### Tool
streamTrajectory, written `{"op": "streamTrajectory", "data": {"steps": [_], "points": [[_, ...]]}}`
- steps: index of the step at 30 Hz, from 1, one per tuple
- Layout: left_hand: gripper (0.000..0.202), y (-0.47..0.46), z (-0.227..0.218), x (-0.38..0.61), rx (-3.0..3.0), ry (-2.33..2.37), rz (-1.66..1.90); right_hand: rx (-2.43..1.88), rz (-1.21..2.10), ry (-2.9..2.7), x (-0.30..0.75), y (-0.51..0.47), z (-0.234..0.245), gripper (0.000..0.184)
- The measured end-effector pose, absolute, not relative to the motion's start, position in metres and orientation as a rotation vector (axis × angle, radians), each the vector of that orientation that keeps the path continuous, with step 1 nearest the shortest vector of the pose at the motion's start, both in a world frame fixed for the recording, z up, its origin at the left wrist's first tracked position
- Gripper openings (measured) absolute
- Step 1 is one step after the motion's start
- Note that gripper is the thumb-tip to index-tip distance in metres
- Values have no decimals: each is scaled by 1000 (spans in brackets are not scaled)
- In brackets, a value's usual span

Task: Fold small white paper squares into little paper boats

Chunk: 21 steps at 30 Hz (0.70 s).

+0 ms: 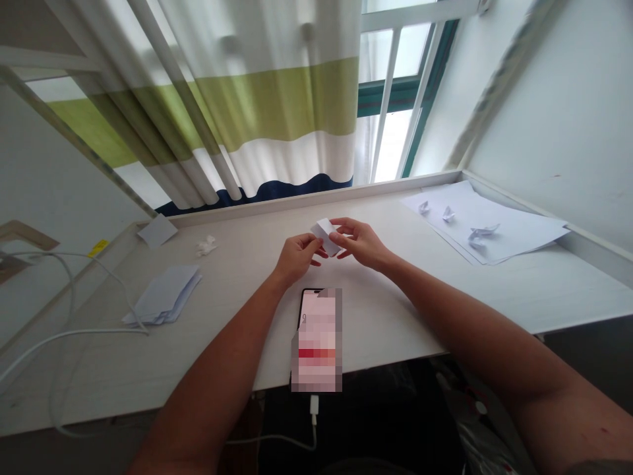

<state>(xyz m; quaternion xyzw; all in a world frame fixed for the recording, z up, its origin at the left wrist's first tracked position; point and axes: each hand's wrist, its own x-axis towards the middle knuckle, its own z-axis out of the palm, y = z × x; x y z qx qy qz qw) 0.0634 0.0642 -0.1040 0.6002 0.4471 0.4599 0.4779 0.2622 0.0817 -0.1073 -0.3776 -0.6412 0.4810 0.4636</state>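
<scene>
A small folded piece of white paper (325, 232) is held up between both hands, just above the desk. My left hand (299, 256) pinches its lower left edge between thumb and fingers. On the other side, my right hand (360, 243) grips the paper with its thumb on the near face and fingers behind. Some of the fingertips behind the paper are hidden. Below the hands a phone (319, 340) lies on the desk, its screen partly blurred out.
Folded paper pieces (483, 235) rest on large white sheets (524, 227) at right. At left are a stack of cut paper (163, 295), a single sheet (157, 231), crumpled bits (206, 245) and a white cable (99, 330). A charging plug (314, 406) hangs at the desk's front edge.
</scene>
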Motion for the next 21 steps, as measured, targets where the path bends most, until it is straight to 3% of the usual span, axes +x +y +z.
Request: {"op": "streamTrajectory", "data": {"steps": [6, 10, 15, 21], "points": [[22, 63, -104, 66, 1474, 1184, 1086, -936, 1245, -1436, 260, 86, -109, 43], [23, 67, -102, 61, 1409, 1324, 1147, -967, 1218, -1348, 262, 89, -107, 40], [23, 85, -101, 37, 1013, 1514, 1478, -1031, 1254, -1244, 267, 93, -105, 42], [33, 84, -107, 43, 1224, 1353, 1368, -1031, 1220, -1523, 264, 89, -108, 44]]}}
